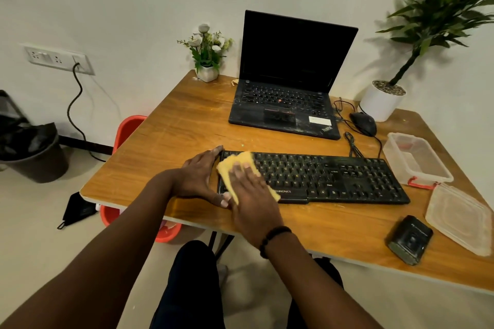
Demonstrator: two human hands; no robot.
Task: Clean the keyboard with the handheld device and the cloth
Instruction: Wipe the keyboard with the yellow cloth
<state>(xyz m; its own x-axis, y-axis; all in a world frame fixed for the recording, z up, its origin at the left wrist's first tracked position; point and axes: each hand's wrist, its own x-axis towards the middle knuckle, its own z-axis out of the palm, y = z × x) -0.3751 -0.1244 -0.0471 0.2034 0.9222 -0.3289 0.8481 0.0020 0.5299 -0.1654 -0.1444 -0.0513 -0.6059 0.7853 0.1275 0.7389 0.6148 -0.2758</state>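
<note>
Room: pale wall, light floor, a wooden counter (187,125) set cornerwise to the view.
Legs: dark trousers (192,283) under the near edge of the counter.
Device: a small dark handheld device (410,239) lies near the right front edge, well apart from both hands.
Lid: a clear lid (458,218) lies just right of the device.
Right hand: the right hand (254,195) lies flat on the cloth, fingers straight and together, pressing down; a dark bead bracelet (272,239) circles the wrist.
Cloth: a yellow cloth (238,163) covers the left end of the keyboard under the right hand.
Left hand: the left hand (200,176) spans the keyboard's left edge, fingers spread wide, index tip at the far corner and thumb at the near corner, bracing it.
Keyboard: a black keyboard (334,176) lies across the middle of the counter, dusty, its cable running back.
Tub: a clear tub (417,160) with red clips stands at the keyboard's right end.
Mouse: a black mouse (363,123) rests beside the laptop.
Laptop: an open black laptop (288,83), screen dark, stands behind the keyboard.
Plants: a small flower pot (207,72) at the far corner; a white-potted plant (382,101) far right.
Floor: a red tub (128,128) beneath the counter, a lined bin (34,157) at left.
</note>
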